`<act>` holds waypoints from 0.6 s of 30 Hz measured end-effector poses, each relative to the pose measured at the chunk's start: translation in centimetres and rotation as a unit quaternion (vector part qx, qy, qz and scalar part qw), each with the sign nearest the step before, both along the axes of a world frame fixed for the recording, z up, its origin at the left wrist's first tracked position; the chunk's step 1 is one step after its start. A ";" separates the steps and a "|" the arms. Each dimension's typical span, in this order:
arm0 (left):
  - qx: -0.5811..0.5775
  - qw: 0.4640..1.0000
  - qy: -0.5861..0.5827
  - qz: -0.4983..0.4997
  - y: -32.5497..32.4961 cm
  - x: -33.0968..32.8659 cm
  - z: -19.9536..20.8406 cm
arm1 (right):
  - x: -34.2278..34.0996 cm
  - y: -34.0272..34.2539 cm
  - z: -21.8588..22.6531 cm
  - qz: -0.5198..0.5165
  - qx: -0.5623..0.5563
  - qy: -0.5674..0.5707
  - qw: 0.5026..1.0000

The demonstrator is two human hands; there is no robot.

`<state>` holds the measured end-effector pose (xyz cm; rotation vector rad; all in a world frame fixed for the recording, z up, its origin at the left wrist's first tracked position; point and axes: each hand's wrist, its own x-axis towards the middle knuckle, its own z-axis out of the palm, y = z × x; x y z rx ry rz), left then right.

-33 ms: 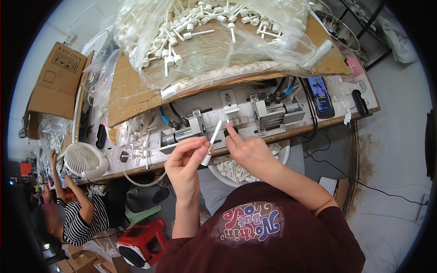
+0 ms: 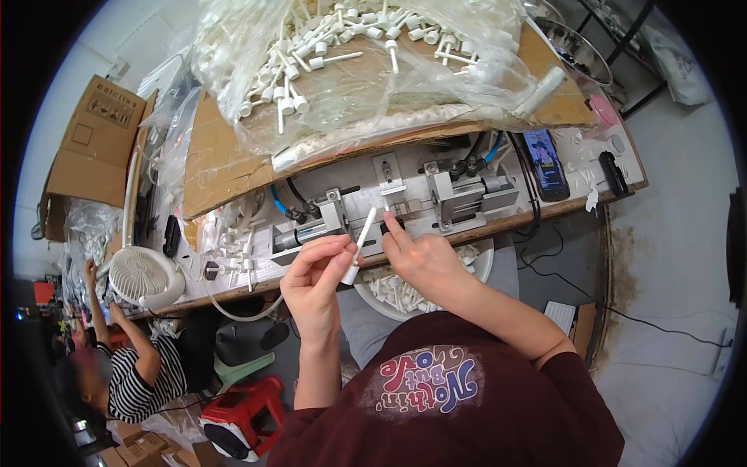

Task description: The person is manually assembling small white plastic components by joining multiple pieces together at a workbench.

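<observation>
One long desk (image 2: 264, 272) across the view, a cardboard sheet (image 2: 210, 156) over it at 12 o'clock from centre. Next, at 5, a bowl (image 2: 489, 268); at 10 and 2, metal clamps (image 2: 442, 198). At 4, right hand (image 2: 426, 257), index stretched towards 11; impossible to tell whether gripping anything. At 8, left hand (image 2: 315, 268), closed in a pinch on a white wand (image 2: 363, 240). Best, probably, to pinch lightly near the thick cap, leaving the rod clear and steady. Wand near centre, between both hands: long axis slanted, rod tip towards 1, cap towards 7.
</observation>
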<state>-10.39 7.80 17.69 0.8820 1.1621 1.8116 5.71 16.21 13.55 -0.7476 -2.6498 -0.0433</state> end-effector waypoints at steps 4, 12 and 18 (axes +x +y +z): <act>-0.006 1.000 -0.028 0.008 0.0 0.2 -0.3 | -0.4 -0.2 0.4 -0.003 -0.014 -0.010 1.000; 0.009 0.997 -0.057 0.053 0.3 1.3 -1.2 | 0.8 -1.9 3.1 0.044 -0.268 0.282 0.920; 0.037 0.997 -0.058 0.045 0.1 3.9 -1.6 | -0.1 -2.6 3.4 0.047 -0.342 0.423 0.838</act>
